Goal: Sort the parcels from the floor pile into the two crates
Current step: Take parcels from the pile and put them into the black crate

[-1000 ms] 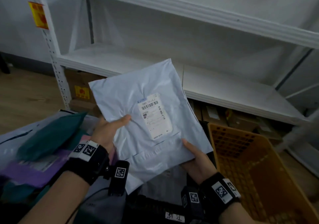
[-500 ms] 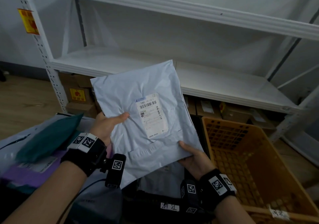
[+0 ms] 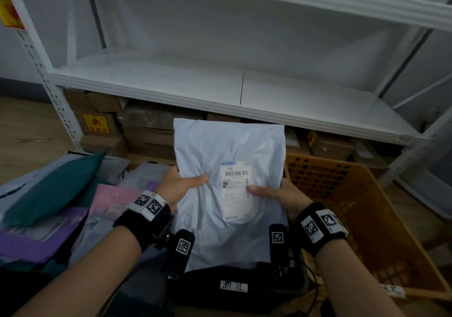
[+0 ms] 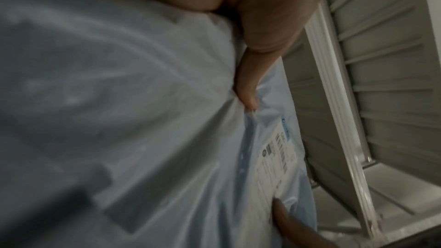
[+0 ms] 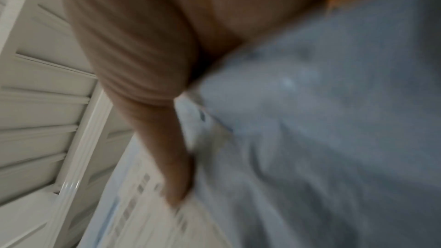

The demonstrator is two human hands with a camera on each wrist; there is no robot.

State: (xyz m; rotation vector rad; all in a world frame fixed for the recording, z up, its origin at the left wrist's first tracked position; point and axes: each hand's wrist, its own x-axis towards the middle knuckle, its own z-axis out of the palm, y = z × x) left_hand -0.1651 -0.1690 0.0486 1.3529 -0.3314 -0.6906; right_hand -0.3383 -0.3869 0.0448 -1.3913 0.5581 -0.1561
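Parcel (image 3: 220,150) gripped by left hand (image 3: 176,186) and right hand (image 3: 281,198).

The held parcel (image 3: 227,150) is pale grey-white with a white barcode label (image 3: 236,190). The crate (image 3: 362,209) on the right is orange lattice. The pile shows teal (image 3: 53,189), pink (image 3: 115,200) and purple (image 3: 36,238) parcels. The shelf (image 3: 220,89) is white, and the wristbands (image 3: 149,205) are black with black-and-white square markers.

A white metal rack (image 3: 244,89) fills the view from 10 to 2 o'clock, backed by a pale wall (image 3: 220,30). Brown cartons (image 3: 146,126) sit under its lowest shelf (one bears a yellow sticker). Wood floor (image 3: 24,133) shows at 9 o'clock. The light is dim.
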